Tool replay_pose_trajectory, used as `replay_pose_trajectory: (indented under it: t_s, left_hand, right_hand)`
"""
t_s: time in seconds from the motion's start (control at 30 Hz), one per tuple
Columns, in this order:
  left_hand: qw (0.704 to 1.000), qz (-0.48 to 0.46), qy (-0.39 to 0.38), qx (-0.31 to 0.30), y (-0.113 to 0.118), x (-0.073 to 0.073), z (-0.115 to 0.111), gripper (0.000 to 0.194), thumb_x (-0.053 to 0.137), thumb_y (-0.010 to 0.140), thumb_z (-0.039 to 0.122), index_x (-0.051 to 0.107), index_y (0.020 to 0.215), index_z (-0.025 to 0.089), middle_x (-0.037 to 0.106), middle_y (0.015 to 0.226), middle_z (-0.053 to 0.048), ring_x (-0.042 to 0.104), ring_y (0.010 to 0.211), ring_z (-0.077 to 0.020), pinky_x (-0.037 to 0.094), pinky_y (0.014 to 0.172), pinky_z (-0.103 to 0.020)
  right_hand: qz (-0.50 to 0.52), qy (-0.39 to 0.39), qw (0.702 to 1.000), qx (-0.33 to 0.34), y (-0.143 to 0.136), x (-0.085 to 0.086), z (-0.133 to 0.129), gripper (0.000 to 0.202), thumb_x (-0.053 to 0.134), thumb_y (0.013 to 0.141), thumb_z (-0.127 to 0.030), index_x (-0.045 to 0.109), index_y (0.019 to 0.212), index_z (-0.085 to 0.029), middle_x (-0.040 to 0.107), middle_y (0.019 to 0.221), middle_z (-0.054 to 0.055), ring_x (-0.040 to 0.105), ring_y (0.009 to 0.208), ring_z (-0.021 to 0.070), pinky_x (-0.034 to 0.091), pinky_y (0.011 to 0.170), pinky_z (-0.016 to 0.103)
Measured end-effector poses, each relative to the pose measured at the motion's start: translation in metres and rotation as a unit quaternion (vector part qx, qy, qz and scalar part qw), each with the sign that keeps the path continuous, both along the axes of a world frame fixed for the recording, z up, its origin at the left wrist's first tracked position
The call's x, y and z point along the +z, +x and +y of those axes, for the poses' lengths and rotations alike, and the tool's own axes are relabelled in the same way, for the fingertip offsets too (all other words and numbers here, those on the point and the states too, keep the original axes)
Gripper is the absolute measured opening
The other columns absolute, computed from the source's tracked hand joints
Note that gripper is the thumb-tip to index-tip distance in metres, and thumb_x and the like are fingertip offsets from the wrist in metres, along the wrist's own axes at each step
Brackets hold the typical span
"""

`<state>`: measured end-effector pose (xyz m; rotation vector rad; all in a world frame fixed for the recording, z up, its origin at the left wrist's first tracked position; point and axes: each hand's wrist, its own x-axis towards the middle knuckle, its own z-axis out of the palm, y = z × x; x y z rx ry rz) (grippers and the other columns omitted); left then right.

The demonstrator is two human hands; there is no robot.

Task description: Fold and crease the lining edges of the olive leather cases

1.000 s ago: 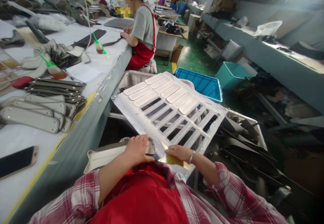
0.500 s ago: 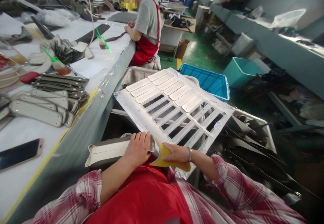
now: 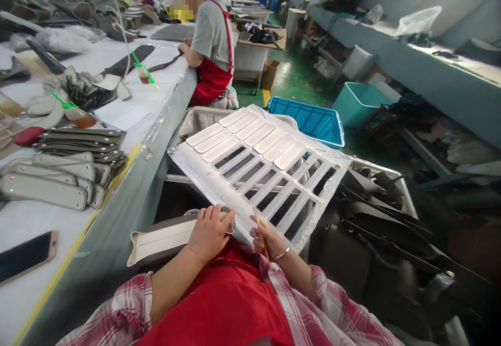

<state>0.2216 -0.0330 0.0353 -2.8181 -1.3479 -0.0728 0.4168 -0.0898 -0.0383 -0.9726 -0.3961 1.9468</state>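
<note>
My left hand (image 3: 209, 231) is closed over the right end of a long grey leather piece (image 3: 166, 241) with a pale, creased face. The piece lies across my lap beside the table's side. To its right, my right hand (image 3: 269, 239) pinches a flat yellow tool (image 3: 255, 213), now seen nearly edge-on as a thin line. Just beyond both hands lies a white slotted board (image 3: 195, 163), tilted. Pale rounded strips (image 3: 270, 142) rest in rows on its far part, and open slots show in the nearer part.
On the left table, stacked grey strips (image 3: 47, 187), a phone (image 3: 29, 257) and a glue bottle (image 3: 80, 116) lie. A co-worker (image 3: 213, 38) sits ahead at the table. A blue crate (image 3: 309, 119) stands behind the board; a bin of dark leather pieces (image 3: 376, 221) is at right.
The yellow tool has turned from showing its broad face to nearly edge-on, and my right hand has shifted slightly left with it. My left hand stays on the leather piece. The view has shifted a little.
</note>
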Motion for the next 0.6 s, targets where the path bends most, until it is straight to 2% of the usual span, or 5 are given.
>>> replay_pose_trajectory:
  t_s: [0.1, 0.23, 0.3, 0.43, 0.6]
  left_hand:
    - [1.000, -0.001, 0.001, -0.022, -0.004, -0.001, -0.002, 0.057, 0.059, 0.073, 0.032, 0.044, 0.128, 0.029, 0.043, 0.126, -0.013, 0.043, 0.107, -0.0303, 0.031, 0.092, -0.044]
    - [0.998, -0.017, -0.013, -0.065, -0.014, -0.002, 0.000, 0.051, 0.056, 0.077, 0.036, 0.045, 0.127, 0.033, 0.041, 0.130, -0.011, 0.043, 0.109, -0.0292, 0.032, 0.092, -0.043]
    - [0.995, -0.019, -0.025, -0.093, -0.019, -0.002, 0.002, 0.053, 0.057, 0.076, 0.037, 0.043, 0.127, 0.035, 0.038, 0.133, -0.010, 0.042, 0.111, -0.0285, 0.032, 0.093, -0.042]
    - [0.993, -0.014, -0.028, -0.113, -0.024, -0.004, 0.004, 0.055, 0.058, 0.075, 0.037, 0.042, 0.128, 0.036, 0.035, 0.135, -0.009, 0.041, 0.113, -0.0284, 0.033, 0.093, -0.042]
    - [0.995, -0.017, -0.001, -0.100, -0.022, -0.003, 0.000, 0.050, 0.054, 0.079, 0.033, 0.043, 0.128, 0.034, 0.039, 0.132, -0.011, 0.043, 0.111, -0.0280, 0.033, 0.092, -0.043]
  right_hand:
    - [-0.015, -0.024, 0.999, -0.027, -0.022, -0.012, -0.019, 0.057, 0.067, 0.063, -0.049, 0.037, 0.106, -0.026, 0.047, 0.069, -0.008, 0.032, 0.038, 0.0018, 0.029, 0.036, 0.016]
    - [-0.085, -0.050, 0.995, -0.019, -0.037, -0.014, -0.029, 0.033, 0.059, 0.069, -0.038, 0.043, 0.094, -0.023, 0.044, 0.061, -0.008, 0.030, 0.037, 0.0038, 0.033, 0.037, 0.019]
    - [-0.121, -0.080, 0.989, -0.012, -0.040, -0.014, -0.030, 0.022, 0.049, 0.075, -0.039, 0.047, 0.085, -0.020, 0.042, 0.054, -0.007, 0.028, 0.035, 0.0052, 0.035, 0.037, 0.021]
    - [-0.192, -0.143, 0.971, 0.005, -0.051, -0.018, -0.027, 0.032, 0.031, 0.081, -0.038, 0.048, 0.064, -0.016, 0.037, 0.039, -0.002, 0.035, 0.033, 0.0113, 0.032, 0.035, 0.024]
    - [-0.258, -0.115, 0.959, -0.038, -0.080, -0.020, -0.003, 0.015, 0.038, 0.079, -0.018, 0.052, 0.076, -0.015, 0.049, 0.051, 0.001, 0.047, 0.046, 0.0124, 0.038, 0.045, 0.023]
